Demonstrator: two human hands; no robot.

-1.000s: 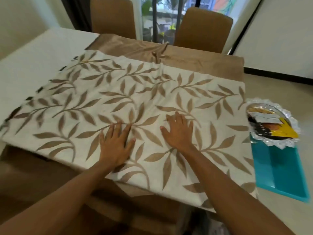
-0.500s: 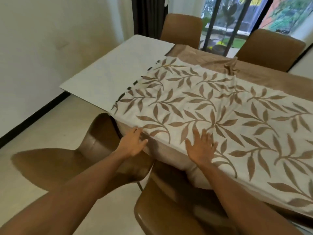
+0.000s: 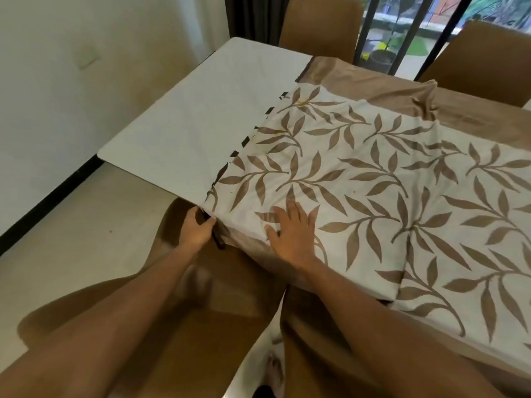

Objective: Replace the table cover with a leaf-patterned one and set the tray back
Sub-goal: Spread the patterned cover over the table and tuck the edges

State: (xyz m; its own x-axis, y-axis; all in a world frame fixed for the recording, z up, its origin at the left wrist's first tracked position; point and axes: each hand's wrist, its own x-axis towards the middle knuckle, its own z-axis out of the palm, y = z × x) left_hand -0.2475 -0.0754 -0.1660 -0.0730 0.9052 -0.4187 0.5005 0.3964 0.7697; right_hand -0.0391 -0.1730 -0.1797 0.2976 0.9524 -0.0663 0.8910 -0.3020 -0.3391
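Observation:
The cream leaf-patterned cover (image 3: pixel 359 173) lies folded across the table's middle and right, over a plain brown cover (image 3: pixel 373 81). My left hand (image 3: pixel 196 226) pinches the leaf cover's near left corner at the table edge, where dark tabs hang. My right hand (image 3: pixel 291 232) rests flat on the cloth just right of that corner, fingers spread. The tray is out of view.
The table's bare white top (image 3: pixel 207 119) shows at the left end. Brown chairs stand under my arms (image 3: pixel 218 326) and behind the table (image 3: pixel 321 24). A wall (image 3: pixel 71 67) runs along the left, a window with dark bars at the back.
My view swung left and the tray dropped out of sight. Both hands slid left along the cloth. My left hand left the top and closed on the cover's near left corner.

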